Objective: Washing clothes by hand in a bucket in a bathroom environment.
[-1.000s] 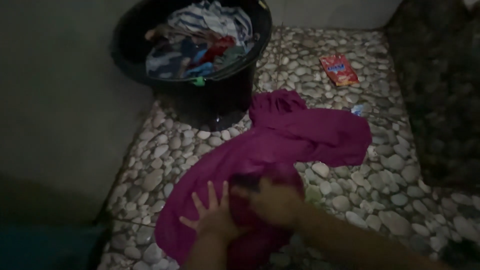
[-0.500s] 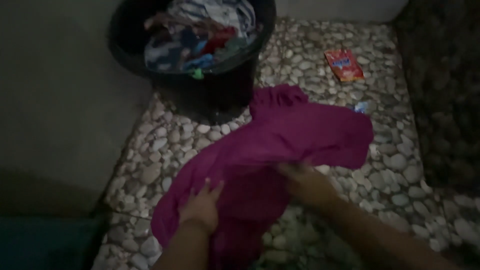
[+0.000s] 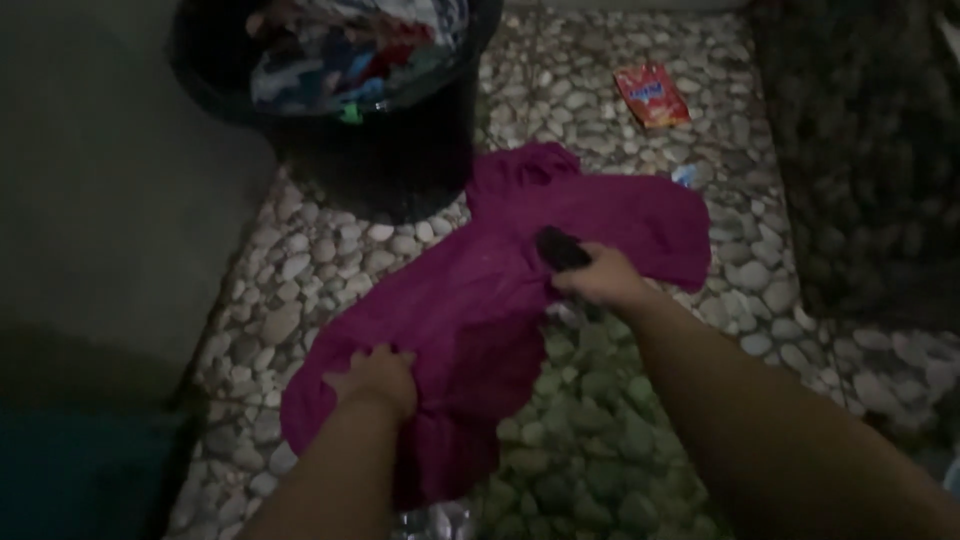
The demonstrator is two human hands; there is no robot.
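Observation:
A magenta cloth (image 3: 470, 300) lies spread over a pebble floor. My left hand (image 3: 375, 378) presses down on its near left part, fingers curled into the fabric. My right hand (image 3: 598, 275) rests on the cloth's middle right and grips a small dark object (image 3: 560, 247), which looks like a scrubbing brush. Both forearms reach in from the bottom edge.
A black bucket (image 3: 400, 160) filled with mixed coloured laundry stands at the top left, just beyond the cloth. A small red packet (image 3: 652, 95) lies on the pebbles at the top right. A grey wall runs along the left; dark ground lies to the right.
My right hand has moved from the near bunched part of the cloth up and to the right, with the dark object now visible in it. The cloth has been spread flatter.

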